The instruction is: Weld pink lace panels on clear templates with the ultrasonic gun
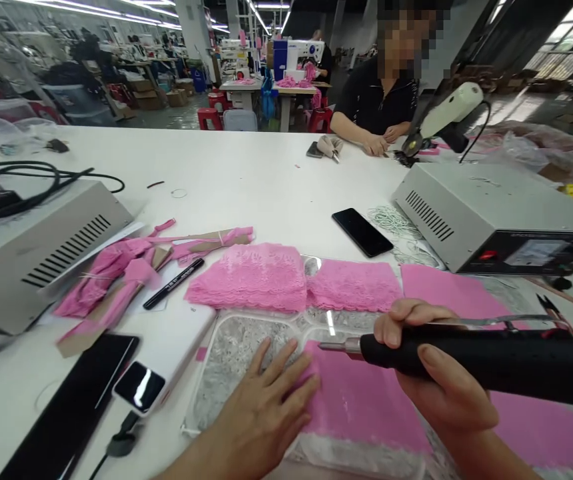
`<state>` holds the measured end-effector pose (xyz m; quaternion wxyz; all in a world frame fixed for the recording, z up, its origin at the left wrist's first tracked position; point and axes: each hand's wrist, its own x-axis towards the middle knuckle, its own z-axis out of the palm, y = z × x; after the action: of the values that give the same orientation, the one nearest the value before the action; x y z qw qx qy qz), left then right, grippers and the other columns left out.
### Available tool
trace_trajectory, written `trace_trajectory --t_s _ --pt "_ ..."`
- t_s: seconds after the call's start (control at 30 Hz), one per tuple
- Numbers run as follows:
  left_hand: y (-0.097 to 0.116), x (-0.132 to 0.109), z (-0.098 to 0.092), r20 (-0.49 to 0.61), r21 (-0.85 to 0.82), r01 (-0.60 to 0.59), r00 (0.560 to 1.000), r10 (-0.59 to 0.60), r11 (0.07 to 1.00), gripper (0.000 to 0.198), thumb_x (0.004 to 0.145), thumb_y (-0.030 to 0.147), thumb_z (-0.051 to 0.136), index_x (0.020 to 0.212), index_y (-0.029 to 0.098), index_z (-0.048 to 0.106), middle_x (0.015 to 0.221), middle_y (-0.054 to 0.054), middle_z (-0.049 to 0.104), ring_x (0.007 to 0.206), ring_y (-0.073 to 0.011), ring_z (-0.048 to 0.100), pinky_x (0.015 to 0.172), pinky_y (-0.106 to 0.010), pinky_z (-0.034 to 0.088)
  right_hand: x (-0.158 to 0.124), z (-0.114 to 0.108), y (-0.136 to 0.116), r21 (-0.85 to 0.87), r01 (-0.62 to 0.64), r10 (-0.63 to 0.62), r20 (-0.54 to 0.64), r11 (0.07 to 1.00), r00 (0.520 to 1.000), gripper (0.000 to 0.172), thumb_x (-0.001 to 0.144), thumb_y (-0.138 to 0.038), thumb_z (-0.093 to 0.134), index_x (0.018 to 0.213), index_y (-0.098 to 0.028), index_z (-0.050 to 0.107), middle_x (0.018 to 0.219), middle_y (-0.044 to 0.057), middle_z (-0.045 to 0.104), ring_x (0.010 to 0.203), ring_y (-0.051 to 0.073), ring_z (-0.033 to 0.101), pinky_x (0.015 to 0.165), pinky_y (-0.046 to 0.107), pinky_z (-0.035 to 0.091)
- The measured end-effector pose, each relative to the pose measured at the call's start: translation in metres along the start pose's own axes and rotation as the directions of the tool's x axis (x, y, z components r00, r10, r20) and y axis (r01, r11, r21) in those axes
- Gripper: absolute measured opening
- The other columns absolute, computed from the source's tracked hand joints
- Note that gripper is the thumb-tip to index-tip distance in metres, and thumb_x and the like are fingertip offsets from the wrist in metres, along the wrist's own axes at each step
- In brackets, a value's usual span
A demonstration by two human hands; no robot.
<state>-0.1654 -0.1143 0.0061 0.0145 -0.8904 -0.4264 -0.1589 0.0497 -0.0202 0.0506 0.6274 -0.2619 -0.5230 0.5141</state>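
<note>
My right hand [441,373] is wrapped round a black handheld tool [496,363], whose metal tip points left over the upper left part of a pink fabric piece [361,407]. Whether the tip touches the fabric is unclear. Fingers spread, my left hand [261,407] lies flat, its fingertips on the left edge of that piece and on the clear tray [246,347]. Behind the tray's front sections are two stacks of pink lace, a larger one [261,277] and a smaller one [356,283]. Another pink piece [446,290] lies at the right.
A grey control box [506,193] stands right, another [46,247] left. Phones [362,232], a marker [173,285], a white device [176,353] and pink strips [111,267] lie around. Across the table [241,180] sits a person [381,100] near a second tool [446,113].
</note>
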Motion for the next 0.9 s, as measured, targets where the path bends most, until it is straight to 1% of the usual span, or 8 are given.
trace_trajectory --t_s 0.1,0.27,0.43,0.57,0.67,0.77,0.9 --pt "0.001 0.001 -0.001 0.029 -0.020 0.019 0.999 -0.019 1.000 0.040 0.094 0.021 0.057 0.134 0.017 0.057 0.145 -0.010 0.052 0.139 -0.0321 0.041 0.114 -0.059 0.033 -0.002 0.005 0.005 0.003 -0.003 0.003 0.012 1.000 1.000 0.011 0.081 -0.029 0.066 0.091 -0.024 0.066 0.088 0.003 0.056 0.063 0.013 0.056 0.059 0.033 0.052" --pt "0.001 -0.001 0.000 0.006 -0.055 0.040 0.999 -0.040 0.998 0.037 0.096 0.024 0.055 0.133 0.019 0.057 0.145 -0.009 0.052 0.141 -0.0294 0.039 0.117 -0.056 0.030 -0.002 0.007 0.011 -0.060 0.010 -0.009 0.016 0.998 1.000 0.010 0.082 -0.030 0.064 0.090 -0.024 0.065 0.086 0.002 0.056 0.063 0.014 0.056 0.062 0.036 0.053" --pt "0.001 -0.001 0.000 0.004 -0.072 0.045 0.999 -0.045 0.996 0.037 0.097 0.025 0.053 0.133 0.020 0.057 0.145 -0.007 0.053 0.141 -0.0283 0.039 0.117 -0.055 0.030 -0.002 0.007 0.014 -0.060 0.013 -0.012 0.014 0.998 1.000 0.010 0.082 -0.029 0.064 0.091 -0.024 0.064 0.087 0.002 0.056 0.064 0.013 0.056 0.062 0.035 0.053" --pt "0.001 0.001 -0.002 0.003 -0.067 0.038 0.999 -0.038 0.997 0.036 0.096 0.023 0.054 0.131 0.017 0.058 0.143 -0.008 0.054 0.139 -0.0312 0.042 0.114 -0.058 0.034 -0.002 0.008 0.013 -0.062 0.018 -0.016 0.031 0.998 0.999 0.009 0.083 -0.030 0.063 0.090 -0.024 0.063 0.087 0.002 0.055 0.064 0.013 0.056 0.063 0.034 0.054" --pt "0.001 0.001 -0.002 -0.002 -0.061 0.033 0.999 -0.033 0.998 0.036 0.096 0.020 0.053 0.131 0.017 0.058 0.143 -0.008 0.054 0.138 -0.0322 0.043 0.112 -0.059 0.036 -0.001 0.007 0.013 -0.069 0.048 -0.043 0.070 0.996 0.997 0.006 0.085 -0.029 0.063 0.088 -0.023 0.062 0.085 0.001 0.055 0.064 0.012 0.057 0.063 0.033 0.054" --pt "0.001 0.000 -0.001 0.008 -0.049 0.023 1.000 -0.023 0.999 0.037 0.094 0.018 0.055 0.131 0.017 0.058 0.144 -0.009 0.054 0.140 -0.0324 0.041 0.113 -0.061 0.034 -0.002 0.005 0.013 -0.085 0.066 -0.056 0.108 0.994 0.993 0.003 0.087 -0.026 0.062 0.088 -0.024 0.061 0.086 0.001 0.056 0.065 0.012 0.057 0.065 0.033 0.054" --pt "0.000 0.000 0.001 0.005 -0.015 0.014 1.000 -0.014 1.000 0.038 0.094 0.018 0.055 0.132 0.018 0.058 0.145 -0.009 0.053 0.142 -0.0311 0.038 0.117 -0.060 0.028 -0.003 0.006 0.014 -0.076 0.048 -0.039 0.116 0.996 0.992 0.004 0.087 -0.027 0.061 0.091 -0.024 0.061 0.087 0.001 0.056 0.067 0.013 0.058 0.065 0.033 0.053"
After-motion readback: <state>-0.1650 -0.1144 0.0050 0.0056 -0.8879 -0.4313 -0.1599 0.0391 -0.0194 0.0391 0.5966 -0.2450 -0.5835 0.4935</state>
